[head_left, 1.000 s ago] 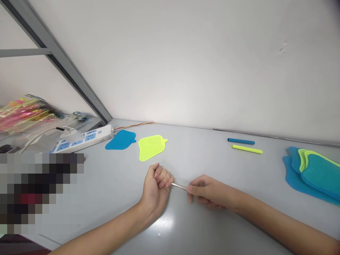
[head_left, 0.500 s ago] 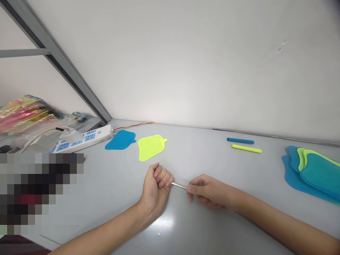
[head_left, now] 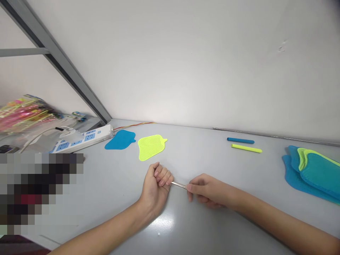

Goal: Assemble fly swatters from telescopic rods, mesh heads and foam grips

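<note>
While my left hand (head_left: 156, 187) is curled into a fist, palm turned up toward me, its fingers wrap one part of a thin silvery rod (head_left: 179, 185), and how much they cover I cannot tell. My right hand (head_left: 209, 191) pinches the same rod between thumb and forefinger, the other fingers bent below. A short bare stretch of it shows between my hands, above the grey table (head_left: 114, 187). Near my left fingers, just beyond, lies a perforated yellow paddle (head_left: 152, 147), a blue paddle (head_left: 120, 140) beside it; a blue tube (head_left: 241, 140) and a yellow tube (head_left: 246, 148) lie beyond my right hand.
</note>
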Demonstrator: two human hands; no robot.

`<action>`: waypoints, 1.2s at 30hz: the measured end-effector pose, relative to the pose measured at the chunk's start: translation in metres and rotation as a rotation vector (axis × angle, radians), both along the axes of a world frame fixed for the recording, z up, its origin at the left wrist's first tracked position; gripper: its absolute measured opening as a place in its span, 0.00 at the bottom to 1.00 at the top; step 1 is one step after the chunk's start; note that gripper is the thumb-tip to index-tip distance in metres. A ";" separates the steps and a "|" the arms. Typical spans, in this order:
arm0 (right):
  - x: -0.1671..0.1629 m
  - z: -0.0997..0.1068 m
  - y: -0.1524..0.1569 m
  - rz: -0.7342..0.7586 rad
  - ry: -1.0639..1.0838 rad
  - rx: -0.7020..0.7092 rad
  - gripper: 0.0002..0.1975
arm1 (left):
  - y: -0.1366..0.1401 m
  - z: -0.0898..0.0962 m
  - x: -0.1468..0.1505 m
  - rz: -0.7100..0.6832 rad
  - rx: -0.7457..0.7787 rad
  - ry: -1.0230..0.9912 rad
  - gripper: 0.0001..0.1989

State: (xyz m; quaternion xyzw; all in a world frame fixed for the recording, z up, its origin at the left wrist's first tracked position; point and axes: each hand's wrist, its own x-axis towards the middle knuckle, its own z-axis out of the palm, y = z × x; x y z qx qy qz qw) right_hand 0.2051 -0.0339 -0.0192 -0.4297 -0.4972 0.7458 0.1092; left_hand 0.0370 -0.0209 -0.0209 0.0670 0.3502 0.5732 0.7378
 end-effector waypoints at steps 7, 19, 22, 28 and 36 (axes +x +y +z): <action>0.001 -0.001 0.001 -0.003 0.009 -0.002 0.16 | 0.000 0.001 0.000 -0.009 -0.008 -0.001 0.18; 0.000 -0.002 0.002 -0.003 0.003 -0.008 0.17 | 0.000 0.003 0.000 -0.018 -0.008 0.008 0.17; 0.000 -0.001 0.001 -0.003 0.002 -0.006 0.17 | 0.000 0.002 -0.001 -0.024 0.000 0.008 0.17; 0.001 0.001 0.001 -0.005 0.007 -0.003 0.16 | 0.001 0.000 -0.002 -0.042 0.009 0.000 0.17; 0.000 0.000 0.002 0.002 0.014 0.004 0.16 | 0.001 0.001 -0.002 -0.046 0.010 -0.001 0.17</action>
